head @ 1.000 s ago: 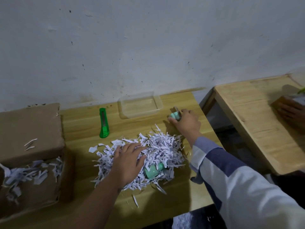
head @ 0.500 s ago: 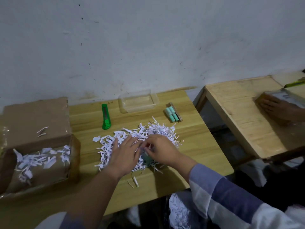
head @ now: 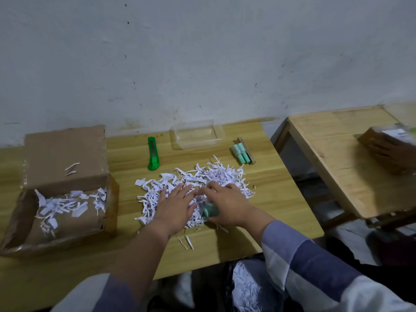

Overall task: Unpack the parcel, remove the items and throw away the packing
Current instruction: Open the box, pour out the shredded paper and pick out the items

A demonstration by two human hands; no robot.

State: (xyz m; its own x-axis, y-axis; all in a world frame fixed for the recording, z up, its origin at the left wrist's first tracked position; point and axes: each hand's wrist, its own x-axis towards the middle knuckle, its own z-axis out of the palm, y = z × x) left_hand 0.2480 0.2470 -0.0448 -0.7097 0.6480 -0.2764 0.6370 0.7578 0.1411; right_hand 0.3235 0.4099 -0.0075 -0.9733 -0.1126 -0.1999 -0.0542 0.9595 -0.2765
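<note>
1. Since the picture before, a small green item (head: 210,211) had come out of the shredded paper (head: 216,176) under your right hand (head: 227,206).
2. Your right hand was closed around it, low on the table (head: 281,199).
3. Your left hand (head: 174,207) lay flat and spread wide on the paper.

Both hands are bare. The right sleeve (head: 315,264) has broad blue and white blocks; the left sleeve (head: 99,293), pushed up, matches.

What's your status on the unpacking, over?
Left hand flat on shredded paper. Right hand closing on green item in the pile. Two items already out. Nothing blocking.
</note>
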